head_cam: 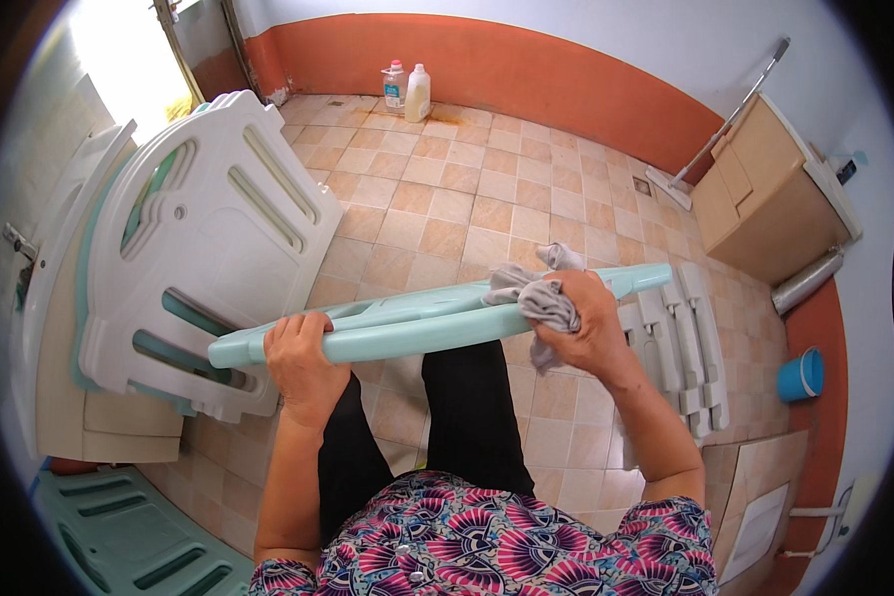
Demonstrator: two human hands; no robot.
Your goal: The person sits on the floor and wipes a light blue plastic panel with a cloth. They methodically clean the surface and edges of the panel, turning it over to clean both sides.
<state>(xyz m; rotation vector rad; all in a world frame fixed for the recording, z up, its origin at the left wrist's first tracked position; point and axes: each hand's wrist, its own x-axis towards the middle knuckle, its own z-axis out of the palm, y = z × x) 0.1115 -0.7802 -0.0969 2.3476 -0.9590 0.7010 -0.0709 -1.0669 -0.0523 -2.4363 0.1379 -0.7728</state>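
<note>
Across my lap, seen nearly edge-on, lies a pale turquoise plastic panel (pixel 417 331). My left hand (pixel 305 357) grips it near its left end, with the fingers curled over the top edge. Toward the right end, my right hand (pixel 581 316) presses a crumpled grey cloth (pixel 547 304) around the panel's rim. Folds of the cloth hang above and below that edge. The panel's far face is mostly hidden by its tilt.
White slotted panels (pixel 216 223) lean in a stack at left, against a sink cabinet (pixel 108 425). More panels (pixel 678 350) stand at right. A green panel (pixel 141 529) is at lower left. Two bottles (pixel 417 93), a squeegee mop (pixel 730 123), a wooden cabinet (pixel 767 179) and a blue bucket (pixel 799 375) line the walls.
</note>
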